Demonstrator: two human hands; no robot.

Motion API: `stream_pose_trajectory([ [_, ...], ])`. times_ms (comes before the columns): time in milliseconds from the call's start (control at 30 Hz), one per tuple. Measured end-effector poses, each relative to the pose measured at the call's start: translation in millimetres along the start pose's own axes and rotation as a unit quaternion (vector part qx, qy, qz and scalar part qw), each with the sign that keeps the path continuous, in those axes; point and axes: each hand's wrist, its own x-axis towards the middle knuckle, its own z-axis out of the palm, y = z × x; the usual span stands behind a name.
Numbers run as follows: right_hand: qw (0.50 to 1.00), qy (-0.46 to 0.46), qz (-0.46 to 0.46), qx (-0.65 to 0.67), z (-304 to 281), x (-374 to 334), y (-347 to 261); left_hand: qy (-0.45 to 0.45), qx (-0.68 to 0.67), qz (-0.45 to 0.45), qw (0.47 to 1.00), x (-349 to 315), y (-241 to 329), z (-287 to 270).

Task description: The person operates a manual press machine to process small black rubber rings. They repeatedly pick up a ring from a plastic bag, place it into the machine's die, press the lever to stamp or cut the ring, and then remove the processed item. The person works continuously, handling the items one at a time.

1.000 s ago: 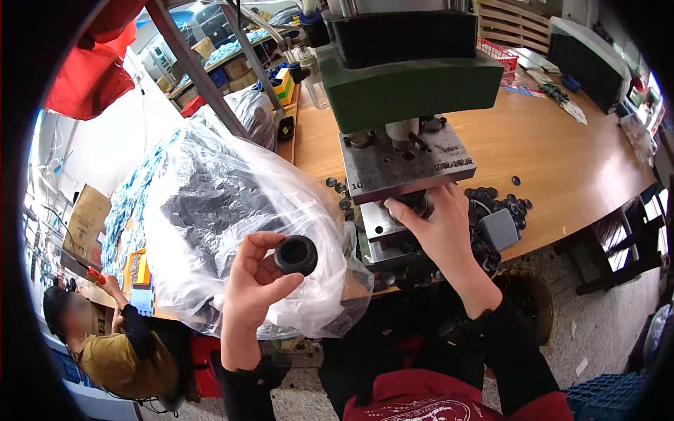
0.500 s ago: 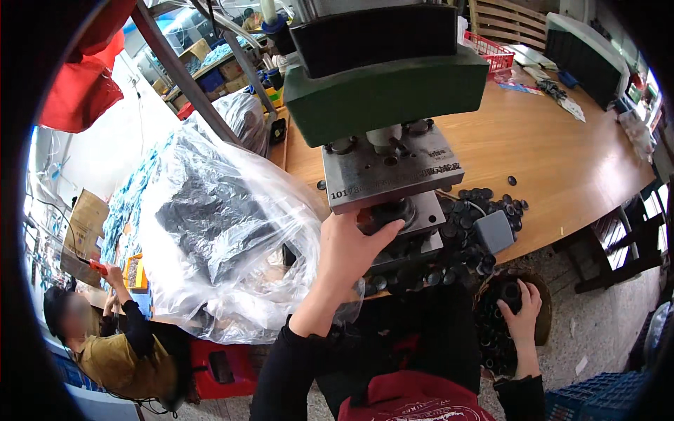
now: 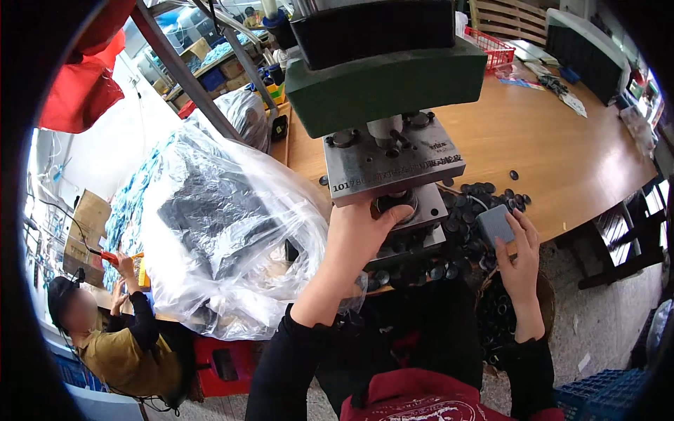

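Note:
In the middle stands a green press; its steel upper die plate (image 3: 397, 168) hangs over a lower die block (image 3: 430, 200). My left hand (image 3: 358, 235) reaches between the two plates, thumb curled along a round black part (image 3: 385, 203) seated in the die; its other fingers are partly hidden under the upper plate. To the right, my right hand (image 3: 518, 263) grips the right side of a grey box (image 3: 496, 226), with fingers and thumb against it. A cable runs from the box toward the press. Loose round black parts (image 3: 460, 217) lie heaped around the die and box.
A basket (image 3: 546, 309) of black parts stands below the table's right edge. A large clear plastic bag (image 3: 232, 231) bulges beside my left arm. At far left another person (image 3: 133, 351) holds an orange-red tool. The wooden table (image 3: 562, 168) extends right; a red basket (image 3: 491, 52) sits behind.
My right hand has risen from the basket, where it held a round black part, to the grey box; that part is no longer seen in it. My left hand stays in the die.

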Motion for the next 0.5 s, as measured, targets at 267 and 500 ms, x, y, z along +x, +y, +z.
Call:
stream_pose_trajectory([
  [267,0.985,-0.071,-0.027,-0.158,26,13,23,0.069,0.034,0.046,0.996,-16,-8,9],
  [500,0.96,-0.208,0.048,-0.182,27,15,32,0.041,0.088,-0.033,0.995,-97,-28,-59],
])
